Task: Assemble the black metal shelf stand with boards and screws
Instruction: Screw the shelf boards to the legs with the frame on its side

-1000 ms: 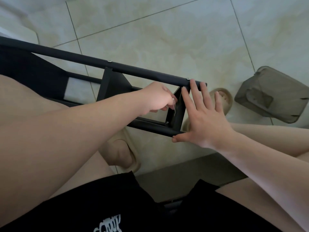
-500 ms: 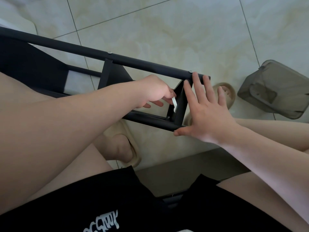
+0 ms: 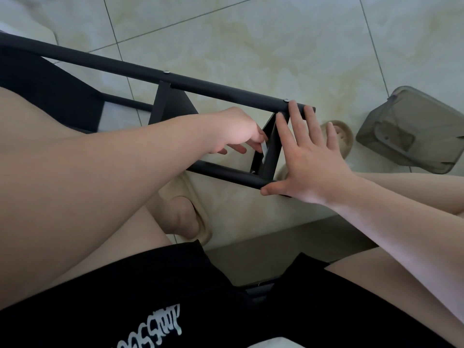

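The black metal shelf stand [image 3: 221,89] lies across my lap and over the tiled floor, its two long tubes joined by flat black boards. My right hand [image 3: 310,156] presses flat against the end board [image 3: 271,151], fingers spread, thumb on the lower tube [image 3: 226,173]. My left hand [image 3: 237,130] reaches inside the frame and pinches a small silver tool [image 3: 263,151] pointed at a screw [image 3: 253,172] in the lower corner. Two more screw heads [image 3: 285,100] show on the upper tube.
A translucent grey plastic box [image 3: 411,131] lies on the floor at the right. My feet wear beige slippers [image 3: 339,136] under the frame. A second board [image 3: 170,106] crosses the frame to the left. Pale tiled floor spreads beyond.
The view has shifted slightly. My left hand has dipped lower inside the frame with the tool. The right hand stays pressed on the end board.
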The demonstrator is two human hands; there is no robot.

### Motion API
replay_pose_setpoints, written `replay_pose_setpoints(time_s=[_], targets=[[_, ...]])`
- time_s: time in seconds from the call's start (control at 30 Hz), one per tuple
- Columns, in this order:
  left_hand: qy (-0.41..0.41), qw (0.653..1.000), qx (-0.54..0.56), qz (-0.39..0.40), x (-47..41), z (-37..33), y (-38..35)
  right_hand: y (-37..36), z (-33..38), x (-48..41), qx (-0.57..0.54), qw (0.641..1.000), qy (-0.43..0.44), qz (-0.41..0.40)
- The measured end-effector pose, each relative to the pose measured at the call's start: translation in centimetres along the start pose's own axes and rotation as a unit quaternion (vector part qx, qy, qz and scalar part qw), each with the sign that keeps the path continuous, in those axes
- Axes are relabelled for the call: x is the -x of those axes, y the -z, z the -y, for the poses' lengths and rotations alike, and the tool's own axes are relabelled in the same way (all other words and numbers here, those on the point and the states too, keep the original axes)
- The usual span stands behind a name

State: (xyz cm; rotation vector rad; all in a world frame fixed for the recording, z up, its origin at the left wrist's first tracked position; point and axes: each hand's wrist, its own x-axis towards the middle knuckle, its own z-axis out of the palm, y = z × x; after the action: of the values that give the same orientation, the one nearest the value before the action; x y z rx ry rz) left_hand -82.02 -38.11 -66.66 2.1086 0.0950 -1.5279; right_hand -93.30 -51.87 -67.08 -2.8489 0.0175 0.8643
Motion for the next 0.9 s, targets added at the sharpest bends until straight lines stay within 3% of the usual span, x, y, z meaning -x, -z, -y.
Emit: replay_pose_setpoints(time_s=[0.6, 0.9], targets=[[-0.006, 1.0, -0.022, -0.015, -0.9, -0.4, -0.5, -0.4, -0.1, -0.1, 0.003, 1.0, 0.003, -0.008], [0.025, 0.999, 0.003, 0.026, -1.2, -0.2, -0.8, -0.3, -0.2, -0.2, 0.007, 1.0, 0.004, -0.004]])
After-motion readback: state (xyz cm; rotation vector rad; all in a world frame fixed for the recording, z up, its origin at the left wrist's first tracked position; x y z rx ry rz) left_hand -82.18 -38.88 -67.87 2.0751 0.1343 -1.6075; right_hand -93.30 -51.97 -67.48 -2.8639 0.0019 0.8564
